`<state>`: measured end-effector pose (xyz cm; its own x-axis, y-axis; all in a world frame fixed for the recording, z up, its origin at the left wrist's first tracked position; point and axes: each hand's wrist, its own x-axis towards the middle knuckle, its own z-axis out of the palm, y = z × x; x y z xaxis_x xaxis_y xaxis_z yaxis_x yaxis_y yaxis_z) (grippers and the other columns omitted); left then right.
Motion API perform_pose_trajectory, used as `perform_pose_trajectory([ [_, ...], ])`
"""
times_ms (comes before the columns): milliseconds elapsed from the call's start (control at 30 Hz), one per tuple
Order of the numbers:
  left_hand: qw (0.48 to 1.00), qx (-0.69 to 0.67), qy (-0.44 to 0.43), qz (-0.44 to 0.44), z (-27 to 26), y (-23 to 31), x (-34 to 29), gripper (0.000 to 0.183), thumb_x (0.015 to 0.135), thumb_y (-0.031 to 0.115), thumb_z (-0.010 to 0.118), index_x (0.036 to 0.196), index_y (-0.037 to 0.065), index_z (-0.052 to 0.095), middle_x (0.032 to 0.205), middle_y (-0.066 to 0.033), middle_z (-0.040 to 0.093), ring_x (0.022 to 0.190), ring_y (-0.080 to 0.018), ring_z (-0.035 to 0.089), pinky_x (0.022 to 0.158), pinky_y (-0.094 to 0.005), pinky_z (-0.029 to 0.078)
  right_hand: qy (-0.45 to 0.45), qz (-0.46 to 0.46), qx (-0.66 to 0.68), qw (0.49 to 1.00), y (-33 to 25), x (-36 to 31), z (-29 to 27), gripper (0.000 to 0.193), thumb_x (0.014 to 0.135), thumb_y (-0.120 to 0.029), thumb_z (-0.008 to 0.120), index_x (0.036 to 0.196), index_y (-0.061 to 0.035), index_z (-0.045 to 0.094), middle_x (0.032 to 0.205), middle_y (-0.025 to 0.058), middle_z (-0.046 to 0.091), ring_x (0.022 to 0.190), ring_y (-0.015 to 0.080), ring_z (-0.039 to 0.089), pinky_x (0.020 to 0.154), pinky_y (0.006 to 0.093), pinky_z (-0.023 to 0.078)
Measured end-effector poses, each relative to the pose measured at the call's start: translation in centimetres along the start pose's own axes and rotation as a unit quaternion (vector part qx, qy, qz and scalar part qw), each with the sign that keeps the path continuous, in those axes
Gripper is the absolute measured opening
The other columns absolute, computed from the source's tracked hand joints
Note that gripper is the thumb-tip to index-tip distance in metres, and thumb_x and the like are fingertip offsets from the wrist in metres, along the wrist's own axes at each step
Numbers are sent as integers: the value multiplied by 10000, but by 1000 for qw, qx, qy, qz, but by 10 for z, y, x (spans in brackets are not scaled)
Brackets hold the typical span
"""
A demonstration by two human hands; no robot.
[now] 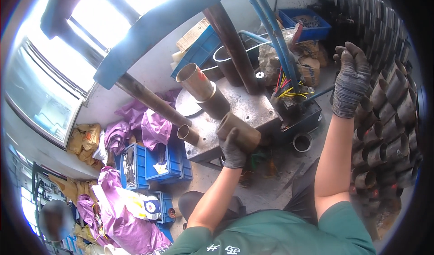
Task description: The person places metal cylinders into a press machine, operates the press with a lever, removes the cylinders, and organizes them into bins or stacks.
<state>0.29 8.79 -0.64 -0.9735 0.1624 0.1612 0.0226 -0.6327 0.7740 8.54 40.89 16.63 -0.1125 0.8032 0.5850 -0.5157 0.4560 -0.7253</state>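
My left hand [233,152], in a grey glove, grips a brown metal sleeve [239,131] at the near edge of the press table [264,108]. The sleeve lies tilted, its round end toward the upper left. Beyond it on the table stands a dark cylinder [214,103] with a lighter metal sleeve [195,82] on top. My right hand [351,81], also gloved, is raised at the right with fingers stretched out and holds nothing. A dark lever [320,93] ends near its wrist; whether they touch is hidden.
Steel columns [233,47] carry the blue press beam [162,31] overhead. Stacked metal tubes [382,133] fill the right side. Blue crates [167,164] and purple sacks [122,214] lie at the left. Yellow and red wires [289,92] stick up beside the table.
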Motion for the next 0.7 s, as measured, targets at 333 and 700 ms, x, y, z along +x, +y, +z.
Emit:
perform_pose_trajectory([
  [333,920,101,-63,374,-3,153,163,651,876,229,792,1430,15,526,1298,-75,596,1186,-238,602,1029,-386,484,-76,-25,-90,993,-24,-5,-5,154,1055,-180,685,1098,-48,751,944,27,742,878,103,676,840,267,558],
  [700,890,320,-4,324,44,192,272,676,694,137,942,1262,-1,601,1150,-88,689,1016,-235,690,970,-372,572,-76,4,31,997,-29,-11,-4,346,1059,-358,676,1210,-57,757,962,58,751,931,136,699,900,305,550],
])
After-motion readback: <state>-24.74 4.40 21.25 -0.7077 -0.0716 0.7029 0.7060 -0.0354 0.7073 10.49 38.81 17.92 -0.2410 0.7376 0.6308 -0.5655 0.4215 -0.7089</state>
